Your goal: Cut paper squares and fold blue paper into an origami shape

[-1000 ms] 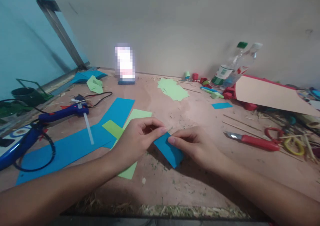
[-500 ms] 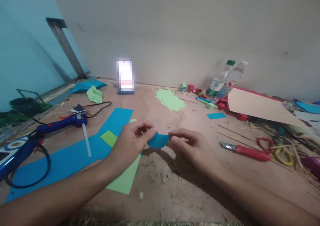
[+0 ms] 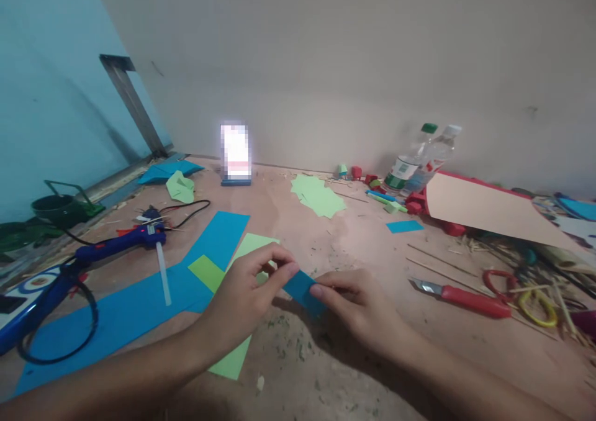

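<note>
Between my hands, above the table, is a small piece of blue paper (image 3: 302,292). My left hand (image 3: 256,290) pinches its left end between thumb and forefinger. My right hand (image 3: 356,300) grips its right side, the thumb pressed on the near face. Under my left hand and forearm lie a light green paper strip (image 3: 233,362), a large blue paper (image 3: 125,309) and a small yellow-green paper strip (image 3: 205,272). The paper's far side and some fingertips are hidden.
Left stands a blue glue gun (image 3: 116,244) with a glue stick (image 3: 162,275) and cable. Right lie a red-handled cutter (image 3: 470,300), with its blade out, and scissors (image 3: 537,307). Behind are a glowing phone (image 3: 235,154), cut green paper (image 3: 319,195) and two plastic bottles (image 3: 403,169).
The blue paper was bowed in a curve; now it looks flatter and slants down to the right. My right hand has moved further onto it. The camera view has tilted slightly up.
</note>
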The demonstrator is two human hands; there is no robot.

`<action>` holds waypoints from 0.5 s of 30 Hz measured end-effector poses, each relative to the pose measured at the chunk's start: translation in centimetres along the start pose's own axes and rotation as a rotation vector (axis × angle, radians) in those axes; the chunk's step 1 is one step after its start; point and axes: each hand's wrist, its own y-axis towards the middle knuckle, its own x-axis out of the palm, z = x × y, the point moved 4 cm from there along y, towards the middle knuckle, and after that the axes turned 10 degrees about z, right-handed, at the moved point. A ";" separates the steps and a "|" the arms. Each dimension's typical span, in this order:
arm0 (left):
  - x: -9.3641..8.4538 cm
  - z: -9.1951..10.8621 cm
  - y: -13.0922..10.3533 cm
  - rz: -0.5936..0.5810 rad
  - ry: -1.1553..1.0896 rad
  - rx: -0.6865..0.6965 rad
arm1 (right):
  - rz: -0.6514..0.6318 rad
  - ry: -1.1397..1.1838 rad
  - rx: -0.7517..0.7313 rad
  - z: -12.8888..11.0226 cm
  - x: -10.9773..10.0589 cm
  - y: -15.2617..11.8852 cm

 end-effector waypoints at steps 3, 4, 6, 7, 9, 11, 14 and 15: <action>-0.6 -0.5 0.3 0.128 -0.001 -0.011 | 0.030 0.000 0.006 -0.1 -0.4 0.2; -0.8 -0.6 0.4 0.166 -0.008 -0.011 | 0.042 0.002 0.008 -0.1 -0.6 0.4; -0.7 -0.9 0.6 0.150 -0.029 -0.012 | 0.050 0.004 0.011 0.0 -0.7 0.6; -0.6 -1.0 0.7 0.129 -0.038 -0.021 | 0.060 0.008 0.018 0.1 -0.8 0.8; -0.7 -1.2 1.1 0.139 -0.079 -0.050 | 0.101 0.023 0.050 0.4 -1.1 1.2; -1.4 -1.2 1.6 0.235 -0.128 -0.050 | 0.168 0.036 0.097 0.7 -1.5 1.5; -2.8 -1.1 2.2 0.399 -0.151 -0.014 | 0.241 0.036 0.151 1.2 -2.2 1.9; -3.0 -1.1 2.2 0.406 -0.120 0.004 | 0.244 0.036 0.162 1.4 -2.2 2.0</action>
